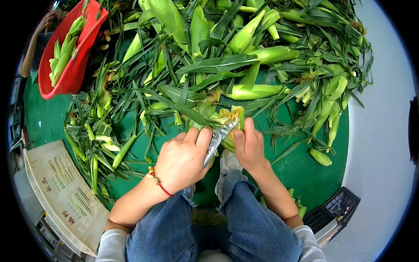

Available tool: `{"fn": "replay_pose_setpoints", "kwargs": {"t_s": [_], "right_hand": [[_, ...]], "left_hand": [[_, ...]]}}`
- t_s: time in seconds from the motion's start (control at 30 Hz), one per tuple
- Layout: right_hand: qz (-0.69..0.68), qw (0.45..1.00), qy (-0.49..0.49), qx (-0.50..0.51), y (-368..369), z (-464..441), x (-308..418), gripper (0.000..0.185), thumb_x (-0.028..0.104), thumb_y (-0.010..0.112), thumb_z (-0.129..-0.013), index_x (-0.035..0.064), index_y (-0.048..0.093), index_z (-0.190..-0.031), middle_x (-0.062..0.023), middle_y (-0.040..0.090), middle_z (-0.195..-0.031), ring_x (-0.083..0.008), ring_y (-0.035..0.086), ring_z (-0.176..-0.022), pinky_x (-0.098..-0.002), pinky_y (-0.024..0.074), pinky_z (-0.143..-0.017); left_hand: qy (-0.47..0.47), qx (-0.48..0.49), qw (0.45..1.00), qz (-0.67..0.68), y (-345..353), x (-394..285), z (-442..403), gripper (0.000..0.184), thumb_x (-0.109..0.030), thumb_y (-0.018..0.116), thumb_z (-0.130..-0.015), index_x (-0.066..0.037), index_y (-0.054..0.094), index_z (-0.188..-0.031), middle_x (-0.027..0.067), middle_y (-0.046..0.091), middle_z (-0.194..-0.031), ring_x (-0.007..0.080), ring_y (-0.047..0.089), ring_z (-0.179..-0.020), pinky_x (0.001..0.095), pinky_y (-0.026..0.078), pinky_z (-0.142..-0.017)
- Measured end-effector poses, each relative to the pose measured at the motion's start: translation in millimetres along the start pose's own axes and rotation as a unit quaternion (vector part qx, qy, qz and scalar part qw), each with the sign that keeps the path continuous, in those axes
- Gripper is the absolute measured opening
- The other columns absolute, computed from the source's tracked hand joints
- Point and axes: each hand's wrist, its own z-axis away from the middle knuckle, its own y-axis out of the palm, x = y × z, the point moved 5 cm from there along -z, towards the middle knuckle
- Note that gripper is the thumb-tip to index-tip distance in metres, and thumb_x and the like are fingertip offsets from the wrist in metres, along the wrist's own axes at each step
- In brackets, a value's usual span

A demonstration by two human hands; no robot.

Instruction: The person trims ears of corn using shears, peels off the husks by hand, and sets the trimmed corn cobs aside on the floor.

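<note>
While my left hand [181,155] has its grip clamped around the pruners [214,142], my right hand [251,150] has its grip pinched on an ear [235,114], thumb and fingers together on its side. Ear sits between both hands, browned end uppermost, pruner blades up against it; from this end I can't tell if they bite in. Corn pile [270,54], in husk and leaf, covers much of the green floor [301,174] ahead. One loose ear [321,157] lies near the pile's right edge. Red basin [78,78] holding several ears is up left, another person's arm [31,47] beside it. Pale crate [65,192] down left, black crate [327,209] down right. Bracelet [152,175] on my left wrist.
</note>
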Motion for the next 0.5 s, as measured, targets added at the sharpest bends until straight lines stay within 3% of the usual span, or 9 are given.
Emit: {"fn": "replay_pose_setpoints", "kwargs": {"t_s": [0.1, 0.2, 0.4, 0.5], "right_hand": [[0.008, 1.0, 0.008, 0.013, 2, 0, -2, 0.037, 0.036, 0.045, -0.096, 0.0012, 0.041, -0.083, -0.0195, 0.05, -0.068, -0.0424, 0.052, -0.063, -0.0452, 0.0412, -0.053], [0.019, 0.999, 0.005, 0.043, 5, 3, -1, 0.035, 0.034, 0.046, -0.095, 0.0014, 0.041, -0.084, -0.0198, 0.052, -0.069, -0.0431, 0.053, -0.063, -0.0466, 0.0414, -0.053], [0.063, 0.989, 0.077, 0.107, 4, -3, -4, 0.027, 0.027, 0.047, -0.095, 0.0025, 0.041, -0.087, -0.0212, 0.055, -0.068, -0.0442, 0.055, -0.065, -0.0492, 0.0423, -0.055], [0.068, 0.979, 0.111, 0.154, 1, 4, -6, 0.026, 0.026, 0.044, -0.096, 0.0024, 0.04, -0.088, -0.0216, 0.054, -0.065, -0.0444, 0.054, -0.065, -0.0494, 0.0413, -0.055]], "left_hand": [[0.004, -0.005, 1.0, -0.006, 3, 4, 0, 0.052, -0.011, 0.07, -0.065, -0.001, 0.045, -0.11, 0.0145, 0.054, -0.084, 0.0338, 0.059, -0.077, 0.0425, 0.049, -0.065], [0.067, -0.063, 0.996, -0.019, -1, 7, -1, 0.049, -0.01, 0.068, -0.065, -0.002, 0.046, -0.108, 0.0147, 0.055, -0.082, 0.0337, 0.06, -0.075, 0.0431, 0.049, -0.062], [0.005, -0.03, 0.997, -0.064, 23, 19, -5, 0.042, -0.009, 0.066, -0.066, -0.004, 0.046, -0.103, 0.0137, 0.056, -0.079, 0.0336, 0.06, -0.069, 0.0427, 0.05, -0.057], [-0.105, -0.084, 0.979, -0.153, 44, 67, -13, 0.037, -0.009, 0.065, -0.068, -0.005, 0.046, -0.099, 0.0136, 0.058, -0.08, 0.0333, 0.061, -0.067, 0.0435, 0.051, -0.055]]}}
